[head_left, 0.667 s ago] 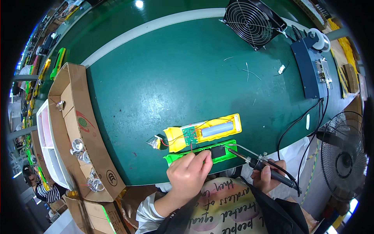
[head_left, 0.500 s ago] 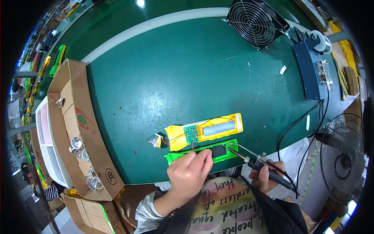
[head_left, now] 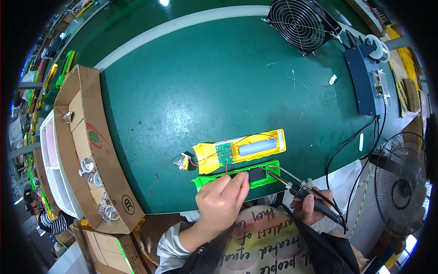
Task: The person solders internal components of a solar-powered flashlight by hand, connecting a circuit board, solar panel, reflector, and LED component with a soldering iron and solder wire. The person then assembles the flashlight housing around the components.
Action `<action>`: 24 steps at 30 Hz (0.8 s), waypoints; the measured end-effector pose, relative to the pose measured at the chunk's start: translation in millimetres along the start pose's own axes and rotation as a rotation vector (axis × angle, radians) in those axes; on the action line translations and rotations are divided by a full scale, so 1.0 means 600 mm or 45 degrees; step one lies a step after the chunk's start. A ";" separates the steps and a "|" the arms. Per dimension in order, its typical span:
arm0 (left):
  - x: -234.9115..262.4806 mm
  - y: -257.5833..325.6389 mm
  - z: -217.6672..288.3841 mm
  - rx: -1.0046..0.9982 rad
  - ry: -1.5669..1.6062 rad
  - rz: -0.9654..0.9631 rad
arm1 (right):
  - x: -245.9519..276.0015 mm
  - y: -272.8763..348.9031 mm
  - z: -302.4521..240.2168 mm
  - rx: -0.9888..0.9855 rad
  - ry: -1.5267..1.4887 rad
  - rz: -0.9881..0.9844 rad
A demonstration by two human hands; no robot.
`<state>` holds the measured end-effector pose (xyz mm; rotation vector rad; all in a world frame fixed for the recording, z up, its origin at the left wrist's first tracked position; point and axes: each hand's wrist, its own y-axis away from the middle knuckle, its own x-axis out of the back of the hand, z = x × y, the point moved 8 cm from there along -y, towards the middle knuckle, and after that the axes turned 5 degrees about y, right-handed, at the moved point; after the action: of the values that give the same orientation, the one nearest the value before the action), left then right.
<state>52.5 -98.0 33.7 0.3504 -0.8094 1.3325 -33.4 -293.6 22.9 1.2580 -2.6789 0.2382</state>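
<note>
My left hand is closed in a pinch over the green plastic shell; what sits between its fingertips is hidden. A dark rectangular piece lies inside that shell. My right hand grips a soldering iron with a thin metal feed tube, its tip reaching the shell's right end. Just beyond lies a yellow shell, holding a green circuit board and a blue-grey cylindrical battery. Red and black wires run from the board, some to a clear lamp reflector at the left.
A cardboard box with several reflectors stands along the left edge. At the far right are a blue soldering station with cables and a solder reel. A black square fan stands at the back; wire scraps lie on the green tabletop.
The whole view has shifted very slightly. Both hands keep their hold, with the iron's tip still at the right end of the green shell.
</note>
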 end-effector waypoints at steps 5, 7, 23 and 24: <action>0.000 -0.003 0.002 -0.010 0.022 0.008 | 0.004 0.002 -0.001 0.039 0.017 0.025; 0.000 -0.003 0.001 -0.008 0.022 0.015 | 0.002 0.001 -0.003 0.036 0.012 -0.006; 0.000 -0.003 -0.001 -0.001 0.038 0.035 | 0.002 0.001 -0.007 0.044 0.053 -0.039; 0.000 -0.003 -0.001 0.004 0.030 0.034 | 0.001 0.001 -0.005 0.042 0.050 -0.041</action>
<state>54.2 -98.1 33.8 0.3270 -0.7947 1.3611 -34.0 -293.1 26.1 1.2914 -2.6296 0.3012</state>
